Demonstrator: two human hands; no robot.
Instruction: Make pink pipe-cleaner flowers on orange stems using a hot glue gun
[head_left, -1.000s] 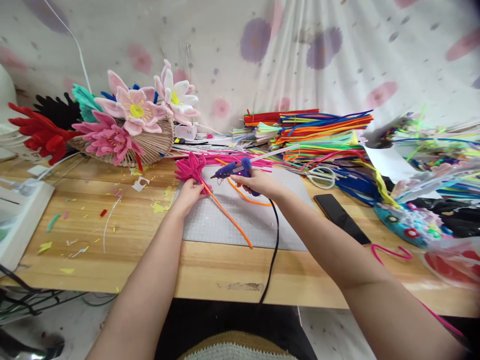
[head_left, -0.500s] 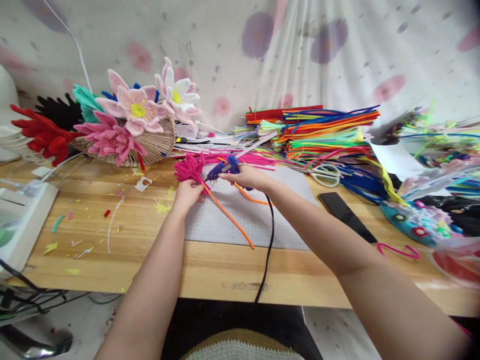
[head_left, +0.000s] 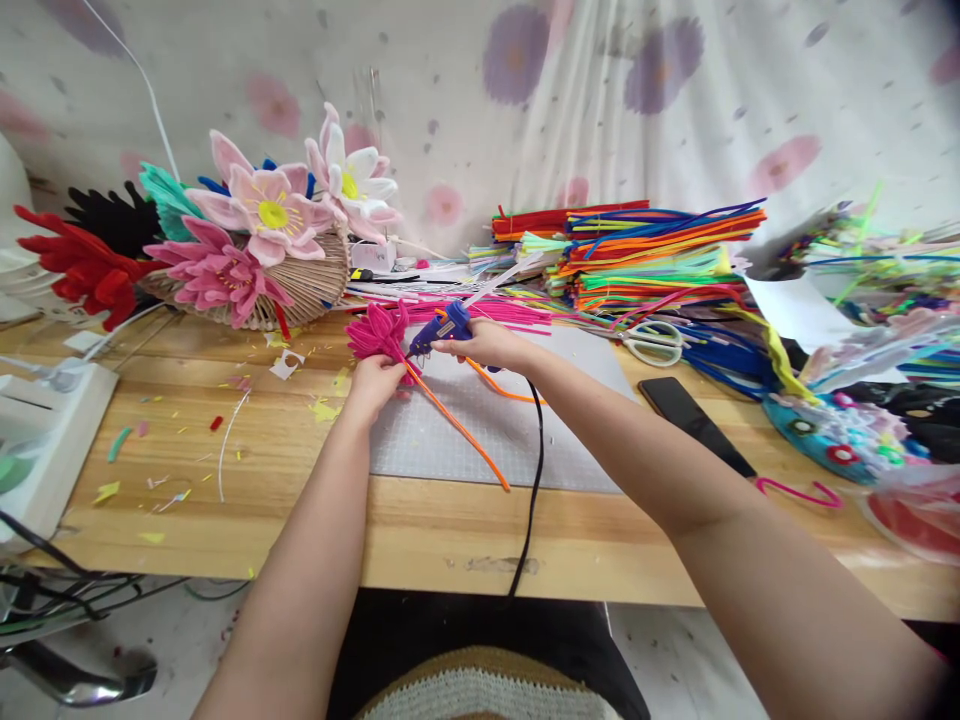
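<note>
Over the grey cutting mat (head_left: 480, 440) on my wooden table (head_left: 247, 470), my left hand (head_left: 373, 381) is pinched around the base of the hot pink flower (head_left: 379, 330), right where its orange stem (head_left: 457, 432) starts. My right hand (head_left: 487, 345) is wrapped around the blue glue gun (head_left: 441, 331), nozzle touching the flower's base.

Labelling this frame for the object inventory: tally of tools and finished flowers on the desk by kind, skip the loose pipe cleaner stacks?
Glue gun, in right hand: 1
Scissors: 1
Phone: 1
Magenta flower on orange stem, in left hand: 1
Pink flowers in basket, pale, white-centred, deep pink: 3
Total: 7
</note>
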